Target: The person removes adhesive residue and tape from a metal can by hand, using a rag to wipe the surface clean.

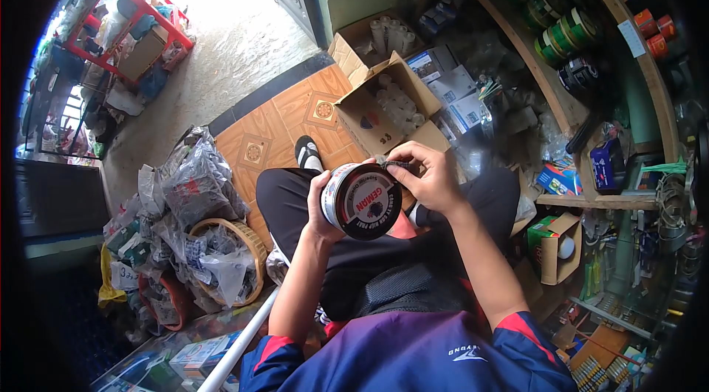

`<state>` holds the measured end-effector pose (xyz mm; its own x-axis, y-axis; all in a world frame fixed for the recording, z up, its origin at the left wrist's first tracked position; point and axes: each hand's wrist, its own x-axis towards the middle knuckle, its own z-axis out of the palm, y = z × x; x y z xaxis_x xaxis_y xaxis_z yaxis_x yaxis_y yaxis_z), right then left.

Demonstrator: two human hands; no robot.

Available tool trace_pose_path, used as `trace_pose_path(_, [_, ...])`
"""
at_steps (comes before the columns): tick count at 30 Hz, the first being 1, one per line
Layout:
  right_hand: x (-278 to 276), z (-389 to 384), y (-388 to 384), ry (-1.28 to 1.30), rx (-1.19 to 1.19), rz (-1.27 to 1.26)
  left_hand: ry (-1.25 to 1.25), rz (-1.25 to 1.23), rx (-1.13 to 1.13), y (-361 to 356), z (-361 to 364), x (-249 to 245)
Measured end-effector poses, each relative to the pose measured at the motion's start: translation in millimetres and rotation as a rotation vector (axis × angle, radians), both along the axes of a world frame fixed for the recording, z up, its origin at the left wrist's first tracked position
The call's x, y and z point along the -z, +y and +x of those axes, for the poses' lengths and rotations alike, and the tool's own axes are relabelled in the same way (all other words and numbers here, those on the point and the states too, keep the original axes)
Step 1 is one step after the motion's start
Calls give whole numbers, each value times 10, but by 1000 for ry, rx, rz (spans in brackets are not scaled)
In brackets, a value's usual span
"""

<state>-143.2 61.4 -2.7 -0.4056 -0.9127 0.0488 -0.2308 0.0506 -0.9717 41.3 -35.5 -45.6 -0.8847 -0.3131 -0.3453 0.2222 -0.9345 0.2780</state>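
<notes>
A round spool with a black end face, a hole in its middle and the red word "GEMAN" is held over my lap, its label end turned toward me. My left hand wraps round its left side, thumb along the rim. At the spool's upper right edge, my right hand pinches a short dark strip between thumb and fingers. Part of that strip is hidden by the fingers.
Beyond my knees, an open cardboard box holds clear plastic pieces. A wicker basket with bagged goods stands at left. Shelves at right carry green spools. A small opened box sits below. A white pole slants at lower left.
</notes>
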Motion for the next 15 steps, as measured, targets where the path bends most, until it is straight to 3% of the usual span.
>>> trace_pose_path(5, [1,18,23,-136,13,81,14,-2,11,-9,8,41])
trace_pose_path(15, [-84,-107,-43,434,-113,-102,-71,-85,80,-18,20,40])
